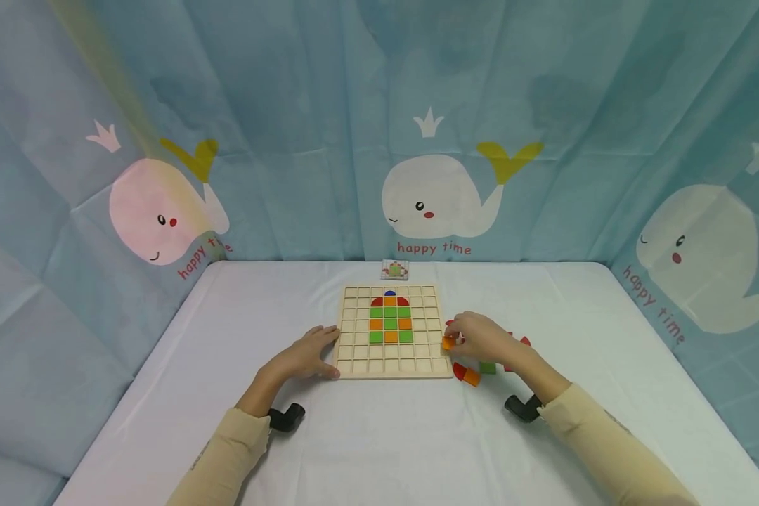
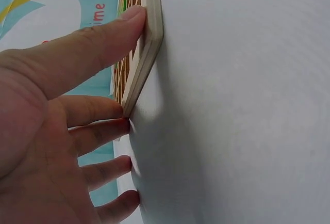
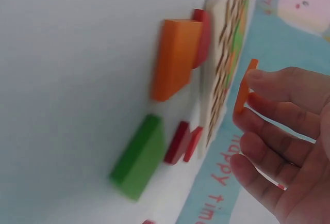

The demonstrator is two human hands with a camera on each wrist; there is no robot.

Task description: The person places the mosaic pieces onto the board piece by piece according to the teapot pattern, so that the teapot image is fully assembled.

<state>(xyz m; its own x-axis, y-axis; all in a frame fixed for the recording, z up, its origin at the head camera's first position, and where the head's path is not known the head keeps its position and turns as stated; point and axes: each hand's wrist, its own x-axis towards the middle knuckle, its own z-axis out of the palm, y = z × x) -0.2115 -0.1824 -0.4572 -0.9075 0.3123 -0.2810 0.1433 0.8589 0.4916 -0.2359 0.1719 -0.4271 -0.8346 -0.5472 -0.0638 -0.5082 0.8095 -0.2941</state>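
A wooden grid board (image 1: 354, 355) lies flat on the table, with green, orange, red and blue tiles filling a block of its upper middle cells. My left hand (image 1: 303, 353) rests at the board's left edge; in the left wrist view its thumb (image 2: 103, 41) lies over the rim, with the other fingers spread along the side. Over the board's right edge, my right hand (image 1: 481, 339) pinches an orange square tile (image 3: 244, 87) between thumb and fingertips. Beneath and beside that hand lie loose pieces, among them an orange tile (image 1: 471, 378) and a green tile (image 3: 139, 157).
Behind the board stands a small card (image 1: 395, 270) with a coloured pattern picture. Red pieces (image 1: 459, 370) lie close to the board's lower right corner. A white cloth (image 1: 379, 450) covers the table, and a blue whale-print curtain (image 1: 291, 176) hangs around it.
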